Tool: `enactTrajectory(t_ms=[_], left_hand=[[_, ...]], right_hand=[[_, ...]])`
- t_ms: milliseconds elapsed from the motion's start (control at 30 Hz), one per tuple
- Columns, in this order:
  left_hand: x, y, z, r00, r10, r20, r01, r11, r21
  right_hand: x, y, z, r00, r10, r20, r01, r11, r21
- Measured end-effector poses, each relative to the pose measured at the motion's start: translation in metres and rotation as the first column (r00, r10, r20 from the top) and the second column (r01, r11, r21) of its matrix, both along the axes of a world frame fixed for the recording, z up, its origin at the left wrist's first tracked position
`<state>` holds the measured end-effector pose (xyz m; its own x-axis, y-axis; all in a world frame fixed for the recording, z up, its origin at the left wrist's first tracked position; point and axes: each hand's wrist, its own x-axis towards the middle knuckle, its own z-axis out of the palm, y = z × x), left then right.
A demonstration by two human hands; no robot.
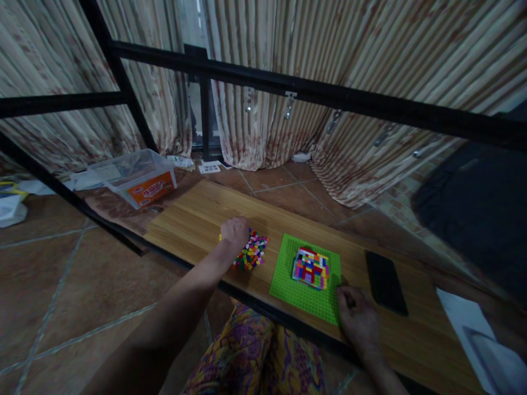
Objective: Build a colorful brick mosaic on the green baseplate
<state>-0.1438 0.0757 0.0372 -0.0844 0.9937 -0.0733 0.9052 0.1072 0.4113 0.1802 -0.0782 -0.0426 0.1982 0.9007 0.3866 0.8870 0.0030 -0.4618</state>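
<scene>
A loose pile of small colourful toy bricks (254,251) lies on the wooden board. My left hand (235,231) is closed at the pile's left edge, its back towards me; the fingertips and anything in them are hidden. To the right lies a green studded baseplate (284,280). On it stands a low, roughly square build of multicoloured bricks (310,269). My right hand (359,315) is by the baseplate's right edge, fingers curled and thumb drawn in. Whether it pinches a small piece cannot be made out.
A black phone-like slab (386,282) lies right of my right hand. White papers (465,315) are at the board's right end. A clear plastic bin with an orange label (150,189) stands beyond the left end. A black metal bar (267,82) crosses before the curtains.
</scene>
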Motion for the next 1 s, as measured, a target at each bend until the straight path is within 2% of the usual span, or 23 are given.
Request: enactTrajectory(t_ms=[233,367,467,500,533,567,600,633,667,700,767,833,900,1000], left_hand=[[-0.006,0.000,0.002,0.991,0.070,0.111,-0.074,0.996,0.040],[-0.015,-0.014,0.005,0.952,0.071,0.298,-0.092,0.994,0.057],[-0.017,-0.033,0.002,0.865,0.079,0.495,-0.101,0.995,0.018],[-0.016,-0.039,0.000,0.795,0.091,0.599,-0.103,0.995,-0.015],[-0.015,-0.046,-0.002,0.562,0.153,0.813,-0.116,0.988,-0.105],[-0.014,-0.051,-0.004,0.306,0.220,0.926,-0.104,0.975,-0.198],[-0.012,-0.056,-0.006,0.086,0.278,0.957,-0.078,0.959,-0.272],[-0.010,-0.060,-0.008,-0.087,0.320,0.943,-0.050,0.944,-0.325],[-0.008,-0.063,-0.008,-0.190,0.347,0.918,-0.028,0.933,-0.359],[-0.006,-0.065,-0.009,-0.245,0.362,0.900,-0.016,0.926,-0.377],[-0.003,-0.067,-0.008,-0.278,0.361,0.890,-0.022,0.924,-0.382],[-0.001,-0.068,-0.007,-0.275,0.338,0.900,-0.036,0.932,-0.361],[0.000,-0.069,-0.007,-0.254,0.301,0.919,-0.039,0.946,-0.321],[0.001,-0.071,-0.010,-0.176,0.252,0.952,-0.033,0.965,-0.262]], right_hand=[[0.000,0.000,0.001,1.000,0.003,-0.003,-0.003,1.000,-0.002],[0.000,0.000,-0.001,1.000,0.015,-0.005,-0.014,1.000,0.018],[0.001,0.000,-0.002,1.000,0.019,-0.008,-0.019,1.000,0.020],[0.001,0.000,-0.002,1.000,0.016,-0.009,-0.016,1.000,0.014],[0.001,0.000,-0.002,1.000,0.012,-0.009,-0.012,1.000,0.008],[0.001,0.000,-0.001,1.000,0.008,-0.009,-0.008,1.000,0.004],[0.001,0.000,-0.001,1.000,0.006,-0.009,-0.006,1.000,0.002],[0.001,0.000,-0.001,1.000,0.006,-0.010,-0.006,1.000,0.003],[0.001,0.000,-0.001,1.000,0.007,-0.010,-0.007,1.000,0.003],[0.002,0.000,-0.001,1.000,0.009,-0.010,-0.009,1.000,0.003],[0.002,0.000,-0.002,1.000,0.011,-0.011,-0.011,1.000,0.005],[0.002,0.000,-0.002,1.000,0.012,-0.010,-0.012,1.000,0.009],[0.003,0.000,-0.002,1.000,0.011,-0.007,-0.011,1.000,0.010],[0.003,0.000,-0.002,1.000,0.009,-0.017,-0.009,1.000,-0.008]])
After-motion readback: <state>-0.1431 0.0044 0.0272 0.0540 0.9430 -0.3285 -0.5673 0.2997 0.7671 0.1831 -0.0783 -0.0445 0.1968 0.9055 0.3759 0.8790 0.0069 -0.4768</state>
